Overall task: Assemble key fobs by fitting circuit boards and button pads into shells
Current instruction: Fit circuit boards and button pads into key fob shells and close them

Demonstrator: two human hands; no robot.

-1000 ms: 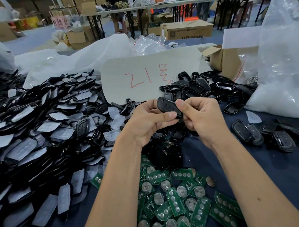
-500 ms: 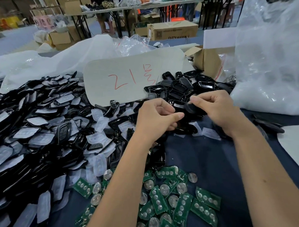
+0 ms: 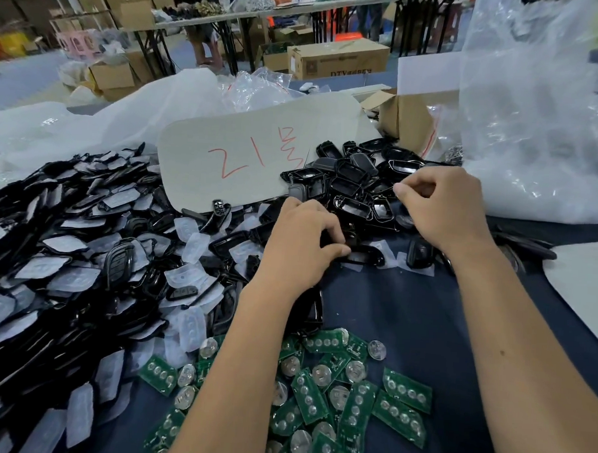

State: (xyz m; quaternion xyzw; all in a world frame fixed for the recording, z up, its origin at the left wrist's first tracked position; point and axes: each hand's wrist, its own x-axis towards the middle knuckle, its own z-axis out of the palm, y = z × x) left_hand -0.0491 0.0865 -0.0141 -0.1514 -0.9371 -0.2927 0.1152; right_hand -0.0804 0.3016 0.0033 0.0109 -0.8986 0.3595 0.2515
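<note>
My left hand (image 3: 301, 250) rests low on the dark cloth, thumb and curled fingers closed on a black shell half (image 3: 363, 258) at the edge of the heap. My right hand (image 3: 444, 212) hovers over the pile of empty black shells (image 3: 354, 191), fingers curled in, nothing visible between them. A closed black fob (image 3: 419, 254) lies just below that hand. Green circuit boards (image 3: 317, 398) with coin cells lie scattered near me between my forearms. Translucent button pads (image 3: 194, 245) mix with black parts to the left.
A large heap of black shells and pads (image 3: 67, 250) fills the left side. A white card marked in red (image 3: 245, 159) lies behind the hands. A big clear plastic bag (image 3: 535, 116) and a cardboard box (image 3: 408, 121) stand at the right.
Both hands have come apart and dropped from holding one fob together. The right hand moved right and no longer shows the fob; the left hand went down onto a shell on the table.
</note>
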